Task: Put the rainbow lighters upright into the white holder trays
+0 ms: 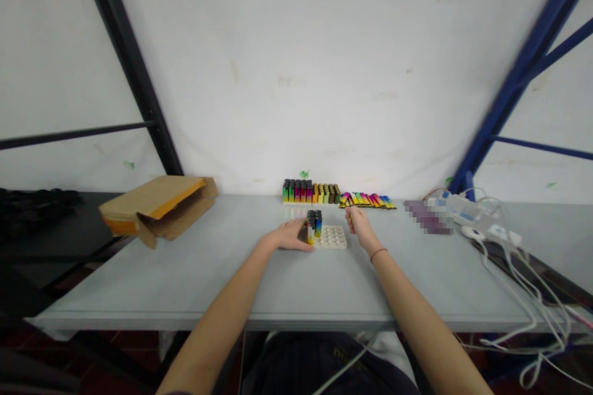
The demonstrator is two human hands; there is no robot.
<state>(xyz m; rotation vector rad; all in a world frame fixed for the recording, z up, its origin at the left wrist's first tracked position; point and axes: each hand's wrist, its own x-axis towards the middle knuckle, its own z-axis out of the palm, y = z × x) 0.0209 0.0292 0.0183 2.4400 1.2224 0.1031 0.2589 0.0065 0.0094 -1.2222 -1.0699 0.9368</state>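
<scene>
Lighters (318, 226) upright just beside left fingers (296, 224)

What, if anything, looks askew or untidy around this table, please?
The white cables at the right: they lie in a loose tangle and hang over the front edge of the table. At the left, the cardboard box gapes open, one flap bent down.

- Left arm (227, 303): extended from near left, angled far and right.
- Left hand (294, 236): thumb and fingers parted, thumb on near side.
- Right arm (419, 311): extended from near right, angled far and left.
- Right hand (361, 229): fingers curled inward.
</scene>
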